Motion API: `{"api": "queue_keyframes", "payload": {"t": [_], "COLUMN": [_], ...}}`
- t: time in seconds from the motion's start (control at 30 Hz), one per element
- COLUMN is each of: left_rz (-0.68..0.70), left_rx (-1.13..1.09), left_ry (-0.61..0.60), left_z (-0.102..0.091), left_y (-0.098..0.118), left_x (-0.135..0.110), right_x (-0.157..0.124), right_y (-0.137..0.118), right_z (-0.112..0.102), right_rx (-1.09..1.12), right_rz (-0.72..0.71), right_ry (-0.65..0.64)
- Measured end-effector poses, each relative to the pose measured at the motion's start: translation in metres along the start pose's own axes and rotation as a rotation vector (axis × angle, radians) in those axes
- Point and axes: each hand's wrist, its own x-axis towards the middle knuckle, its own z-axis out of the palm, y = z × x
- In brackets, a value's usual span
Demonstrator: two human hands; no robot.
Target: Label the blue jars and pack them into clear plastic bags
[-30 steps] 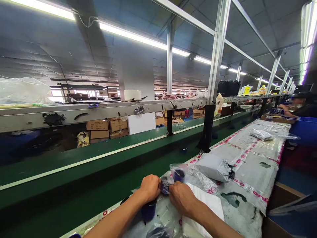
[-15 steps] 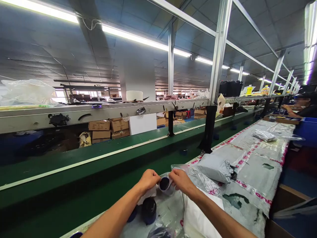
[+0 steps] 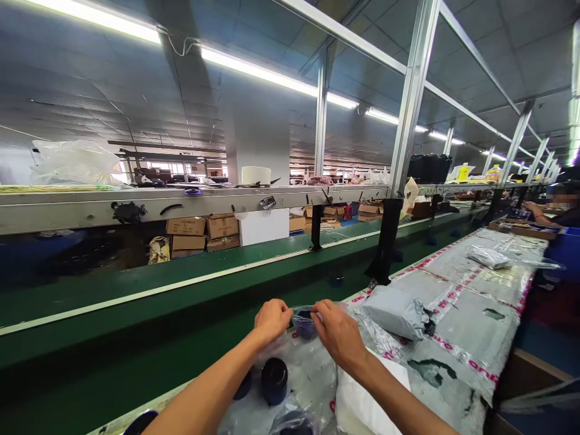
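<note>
My left hand and my right hand are both pinched on the top edges of a small clear plastic bag, held up between them above the table. A dark blue round item sits inside the bag. Below the left hand a dark blue cup-shaped piece stands on clear plastic sheeting, and another dark piece is partly hidden behind my left forearm. A white sheet lies under my right forearm.
A grey poly mailer lies right of my hands on the plastic-covered table. A green conveyor belt runs along the far side, with a metal post close by. Another person works at the far right.
Both hands lifted off the table with the small bag and now hold it up by its top edges. The dark cup that the left hand covered now stands uncovered.
</note>
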Motion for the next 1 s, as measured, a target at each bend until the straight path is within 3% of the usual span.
{"api": "queue_keyframes", "payload": {"t": [0.1,0.33,0.43,0.53,0.7,1.0], "left_rz": [0.066,0.127,0.154,0.181,0.246,0.234], "left_rx": [-0.162,-0.561,-0.661,-0.708,-0.681,-0.772], "left_ry": [0.033,0.072,0.044,0.029,-0.027,-0.048], "left_z": [-0.011,-0.039,-0.045,-0.051,-0.064,-0.086], "left_y": [-0.004,0.002,0.003,0.001,-0.006,-0.022], "left_x": [-0.001,-0.027,-0.042,-0.055,-0.076,-0.104], "right_x": [-0.005,-0.012,-0.016,-0.018,-0.014,-0.001], "right_y": [-0.013,-0.06,-0.072,-0.074,-0.075,-0.08], "right_z": [0.001,-0.015,-0.021,-0.021,-0.024,-0.034], "right_rx": [0.096,0.334,0.521,0.649,0.684,0.589], "right_rz": [-0.033,0.061,0.086,0.021,0.007,0.074], "right_ry": [-0.017,0.004,-0.114,-0.231,-0.19,-0.169]}}
